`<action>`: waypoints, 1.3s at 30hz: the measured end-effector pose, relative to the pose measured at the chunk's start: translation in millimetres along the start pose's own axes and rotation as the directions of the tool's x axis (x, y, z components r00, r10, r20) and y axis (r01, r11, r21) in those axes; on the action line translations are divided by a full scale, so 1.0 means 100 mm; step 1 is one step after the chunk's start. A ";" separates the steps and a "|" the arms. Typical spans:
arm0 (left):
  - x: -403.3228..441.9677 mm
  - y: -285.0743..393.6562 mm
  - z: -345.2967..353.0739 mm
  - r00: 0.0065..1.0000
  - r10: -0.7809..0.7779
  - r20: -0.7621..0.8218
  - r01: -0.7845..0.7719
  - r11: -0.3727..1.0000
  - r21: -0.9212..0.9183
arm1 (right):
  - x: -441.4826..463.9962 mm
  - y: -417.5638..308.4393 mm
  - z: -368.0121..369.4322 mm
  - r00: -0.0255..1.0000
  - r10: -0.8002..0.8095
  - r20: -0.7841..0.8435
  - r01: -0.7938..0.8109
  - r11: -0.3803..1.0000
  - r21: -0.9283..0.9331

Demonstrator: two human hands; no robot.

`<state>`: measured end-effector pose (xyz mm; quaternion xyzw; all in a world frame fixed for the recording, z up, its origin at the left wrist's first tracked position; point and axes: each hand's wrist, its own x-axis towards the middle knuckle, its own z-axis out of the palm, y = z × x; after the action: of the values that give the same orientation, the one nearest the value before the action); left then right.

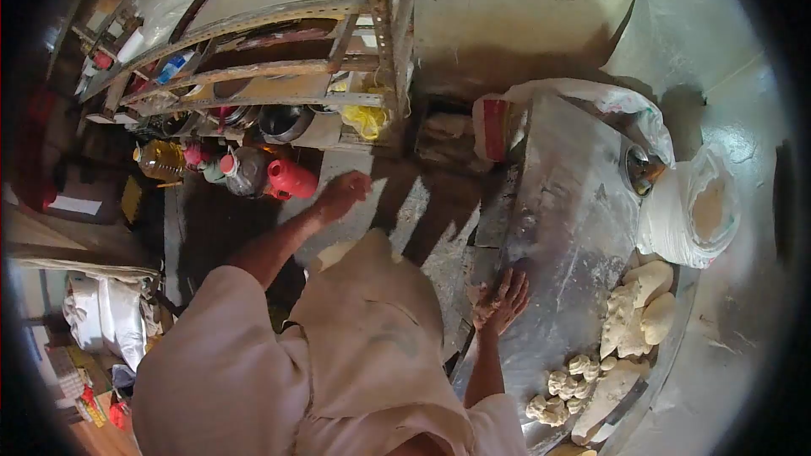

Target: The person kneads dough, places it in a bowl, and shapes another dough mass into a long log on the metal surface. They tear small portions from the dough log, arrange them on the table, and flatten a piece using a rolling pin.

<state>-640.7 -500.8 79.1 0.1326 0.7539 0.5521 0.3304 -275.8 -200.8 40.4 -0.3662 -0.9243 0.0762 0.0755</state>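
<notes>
My right hand (500, 300) is over the near edge of a dark, flour-dusted worktop (574, 203), fingers spread and nothing in its grasp. Pale residue seems to coat its thumb side. My left hand (345, 194) hangs in the air above the floor, away from the worktop, with its fingers loosely curled and no object visible in them. Small lumps of dough (568, 387) lie at the worktop's lower right. Beyond them are larger pieces of dough (625, 321) and a long pale strip of dough (604, 401).
A metal-framed shelf (253, 25) holds bowls and pots. Below it stand a red flask (291, 179), a jar with a pink lid (245, 171) and an oil bottle (159, 160). An open white sack (688, 215) and a metal bowl (642, 171) are by the worktop's far side.
</notes>
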 end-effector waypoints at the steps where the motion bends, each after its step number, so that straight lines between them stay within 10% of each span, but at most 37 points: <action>1: 0.14 -0.14 -0.22 0.995 0.102 -0.013 -0.103 0.994 -0.042 | -0.08 -0.01 -0.04 1.000 0.000 -0.007 0.000 1.000 -0.004; 6: 0.53 0.78 -1.09 0.837 0.423 -0.346 -0.230 0.847 0.480 | -0.50 -0.05 -0.10 0.992 0.127 0.026 -0.124 0.987 -0.106; 10: 0.94 1.14 -2.12 0.644 0.709 -0.286 -0.375 0.619 0.690 | -0.85 -0.27 -0.06 0.960 0.275 -0.052 -0.279 0.954 -0.112; 14: 1.44 1.13 -3.23 0.704 0.646 -0.294 -0.137 0.529 0.837 | -1.24 -0.65 0.10 0.932 0.341 -0.120 -0.356 0.925 -0.136; 16: 1.64 1.14 -3.63 0.695 0.718 -0.017 -0.046 0.068 0.997 | -1.40 -1.03 0.19 0.876 0.472 -0.095 -0.481 0.870 -0.109; 21: 1.70 1.51 -3.83 0.909 0.398 -0.125 0.018 0.261 0.965 | -1.73 -1.93 0.75 0.955 0.294 0.026 -0.292 0.928 0.231; 24: 1.92 1.34 -4.00 0.965 0.253 0.077 -0.156 0.309 0.938 | -1.47 -2.57 0.82 0.864 0.410 0.293 -0.502 0.749 0.433; 27: 1.86 1.28 -4.07 0.771 0.619 0.150 -0.283 0.122 0.951 | -1.11 -2.90 0.83 0.977 0.085 0.198 -0.183 0.811 0.556; 30: 1.12 1.79 -3.92 0.885 0.424 0.189 -0.328 0.284 0.901 | -0.34 -3.72 -0.18 0.995 -0.051 0.087 -0.001 0.859 0.512; 32: 1.02 1.63 -3.86 0.907 0.324 0.269 -0.316 0.101 0.943 | 0.04 -4.01 -0.51 0.961 -0.205 -0.184 0.267 0.858 0.438; 34: 0.81 1.37 -3.70 0.623 0.510 0.593 -0.391 -0.454 0.801 | 0.36 -4.47 -1.10 0.874 -0.346 -0.341 0.410 0.902 0.134; 36: 0.25 1.86 -3.40 0.191 0.814 0.549 -0.687 -0.288 0.667 | 0.57 -4.85 -1.53 0.848 -0.427 -0.315 0.466 0.883 0.057; 39: -0.14 2.01 -3.10 0.405 0.570 0.715 -0.769 -0.210 0.604 | 0.65 -5.07 -1.54 0.826 -0.511 -0.239 0.532 0.846 0.027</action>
<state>-863.6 -668.5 322.8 0.7227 0.6786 0.0860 -0.0993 -629.3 -508.2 295.7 -0.1019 -0.9702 0.0538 0.2132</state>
